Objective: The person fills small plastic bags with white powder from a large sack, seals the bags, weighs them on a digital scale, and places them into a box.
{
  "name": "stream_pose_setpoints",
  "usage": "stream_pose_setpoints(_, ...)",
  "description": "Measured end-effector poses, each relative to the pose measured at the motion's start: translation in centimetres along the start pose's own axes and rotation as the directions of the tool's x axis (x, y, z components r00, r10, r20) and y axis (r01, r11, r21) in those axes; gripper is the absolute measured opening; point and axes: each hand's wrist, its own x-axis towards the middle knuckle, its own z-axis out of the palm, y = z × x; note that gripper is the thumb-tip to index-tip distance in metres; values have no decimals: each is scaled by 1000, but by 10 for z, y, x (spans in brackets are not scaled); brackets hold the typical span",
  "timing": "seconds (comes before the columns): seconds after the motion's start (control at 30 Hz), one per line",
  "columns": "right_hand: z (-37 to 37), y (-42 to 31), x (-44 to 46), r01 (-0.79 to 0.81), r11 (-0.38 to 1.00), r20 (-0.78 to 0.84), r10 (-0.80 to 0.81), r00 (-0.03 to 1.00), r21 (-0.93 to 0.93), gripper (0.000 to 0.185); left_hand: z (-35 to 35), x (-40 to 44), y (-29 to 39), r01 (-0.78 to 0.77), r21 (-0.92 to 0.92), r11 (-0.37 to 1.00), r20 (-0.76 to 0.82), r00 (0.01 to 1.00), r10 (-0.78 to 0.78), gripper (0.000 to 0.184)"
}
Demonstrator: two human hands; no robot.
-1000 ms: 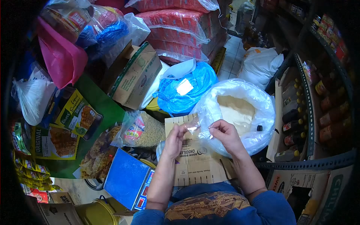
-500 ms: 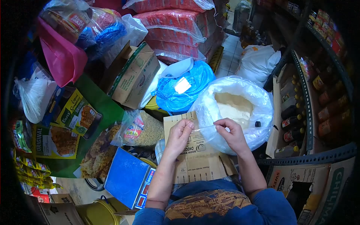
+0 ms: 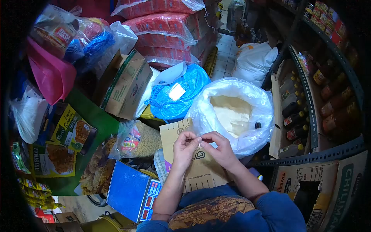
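My left hand (image 3: 185, 150) and my right hand (image 3: 218, 149) meet over a flattened cardboard piece (image 3: 205, 178) on my lap. Both are closed, thumbs and fingertips pinched together. A small whitish bit of clear plastic (image 3: 199, 144) shows between the fingertips; most of it is hidden. Just beyond my right hand stands a large clear plastic sack (image 3: 201, 106) with its mouth spread open. Pale powder (image 3: 231, 114) lies inside, and a black cap (image 3: 257, 125) shows at its right side.
A blue weighing scale (image 3: 126, 190) sits at left, near a bag of pasta (image 3: 145, 139). A blue sack (image 3: 185, 94) and an opened carton (image 3: 129, 87) stand ahead. Shelves with bottles (image 3: 295, 120) line the right, with a cut carton (image 3: 305, 179) below.
My hands were apart with thin clear plastic stretched between them; now their fingertips meet. My right hand moved left and down. The whole view shifted slightly.
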Motion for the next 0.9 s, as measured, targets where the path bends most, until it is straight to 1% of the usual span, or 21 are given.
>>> stream_pose_setpoints(0.03, 2, 5, 2, 0, 1000, -3, 0, 1000, -6, 18, -2, -1, -5, -14, 24, 1000, 3, 1000, 14, 7)
stream_pose_setpoints(0.1, 3, 13, 3, -34, 996, 17, 32, 999, 81, 15, -5, -3, -17, -21, 40, 999, 14, 1000, 20, 8)
stream_pose_setpoints(0.17, 2, 16, 4, -55, 997, 38, 53, 998, 53, 14, -9, -5, -29, 3, 229, 973, 0, 1000, -3, 9)
stream_pose_setpoints(0.2, 2, 18, 4, -72, 997, 65, 69, 995, 33, 13, -9, -7, -29, 7, 228, 974, 4, 1000, -8, 9)
stream_pose_setpoints(0.27, 1, 23, 3, -84, 996, 56, 84, 995, 1, 13, -7, -8, -26, 27, 336, 941, 27, 999, -38, 12)
stream_pose_setpoints(0.33, 1, 30, 2, -95, 995, 50, 97, 994, -30, 13, -6, -8, -21, 25, 327, 945, 50, 998, -43, 12)
stream_pose_setpoints(0.4, 2, 41, 0, -171, 979, 8, 171, 985, 106, 15, -7, -8, -14, 19, 320, 947, 74, 996, -45, 13)
stream_pose_setpoints(0.43, 2, 45, 0, -170, 980, 5, 170, 985, 106, 15, -7, -8, -10, 90, 216, 972, 44, 994, -102, 15)
stream_pose_setpoints(0.47, 2, 48, 0, -180, 971, -22, 186, 982, 154, 16, -7, -7, -8, 157, 107, 982, 21, 987, -160, 16)
stream_pose_setpoints(0.5, 1, 48, 1, -189, 961, -47, 203, 978, 203, 17, -8, -5, -7, 155, 106, 982, 24, 987, -158, 16)
stream_pose_setpoints(0.53, 0, 47, 0, -189, 961, -49, 203, 978, 201, 17, -10, -2, -6, -65, 422, 904, 18, 998, 63, 14)
stream_pose_setpoints(0.57, 0, 45, -2, -190, 967, -13, 195, 981, 168, 17, -12, 0, -5, -252, 686, 682, 82, 959, 272, 12)
stream_pose_setpoints(0.6, 0, 42, -3, -191, 972, 24, 189, 982, 134, 17, -15, 3, -3, -252, 685, 684, 80, 959, 273, 12)
stream_pose_setpoints(0.63, 1, 37, -5, -191, 973, 24, 190, 982, 132, 17, -18, 6, -2, -261, 710, 655, 26, 938, 345, 11)
stream_pose_setpoints(0.67, 6, 32, -6, -182, 979, 125, 170, 977, 95, 15, -20, 8, -1, -267, 734, 624, -23, 909, 416, 10)
stream_pose_setpoints(0.7, 10, 28, -8, -168, 984, 224, 151, 963, 59, 14, -21, 9, 0, -271, 732, 625, -20, 909, 417, 10)
stream_pose_setpoints(0.73, 16, 27, -11, -150, 987, 261, 132, 956, 52, 14, -21, 11, 0, -245, 555, 795, -127, 919, 372, 10)
stream_pose_setpoints(0.77, 18, 28, -12, -149, 988, 260, 131, 957, 49, 14, -21, 12, -1, -215, 341, 915, -221, 928, 301, 10)
stream_pose_setpoints(0.8, 21, 30, -13, -187, 977, 282, 150, 948, 107, 13, -21, 12, 1, -188, 262, 947, -240, 937, 252, 12)
stream_pose_setpoints(0.87, 21, 32, -12, -224, 960, 307, 166, 937, 167, 13, -21, 11, -2, -206, 273, 940, -250, 928, 276, 11)
stream_pose_setpoints(0.9, 18, 32, -10, -275, 938, 343, 192, 920, 212, 12, -21, 10, -2, -221, 284, 933, -259, 919, 297, 11)
